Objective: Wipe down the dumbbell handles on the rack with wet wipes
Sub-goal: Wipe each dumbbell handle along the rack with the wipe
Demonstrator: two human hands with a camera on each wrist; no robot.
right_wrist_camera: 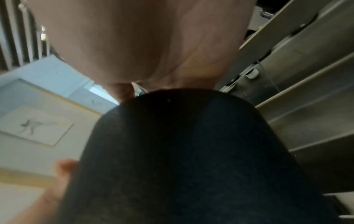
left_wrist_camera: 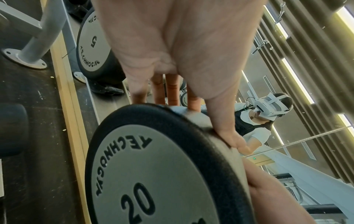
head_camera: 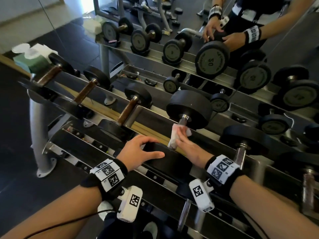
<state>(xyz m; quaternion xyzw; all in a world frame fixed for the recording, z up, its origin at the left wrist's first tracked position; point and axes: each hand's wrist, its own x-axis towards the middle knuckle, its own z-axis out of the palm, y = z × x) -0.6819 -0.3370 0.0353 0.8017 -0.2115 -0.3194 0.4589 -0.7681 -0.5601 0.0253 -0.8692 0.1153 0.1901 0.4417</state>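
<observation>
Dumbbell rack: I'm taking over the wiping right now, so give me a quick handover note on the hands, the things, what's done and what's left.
Left hand: fingers curled over the near weight of the 20 dumbbell, steadying it.
Right hand: holds the white wet wipe around that dumbbell's handle.
Wipe pack: far left end of the rack.
Done: cannot tell which handles are already clean.
Left: finish this handle; the silver handle to the right probably comes next.
</observation>
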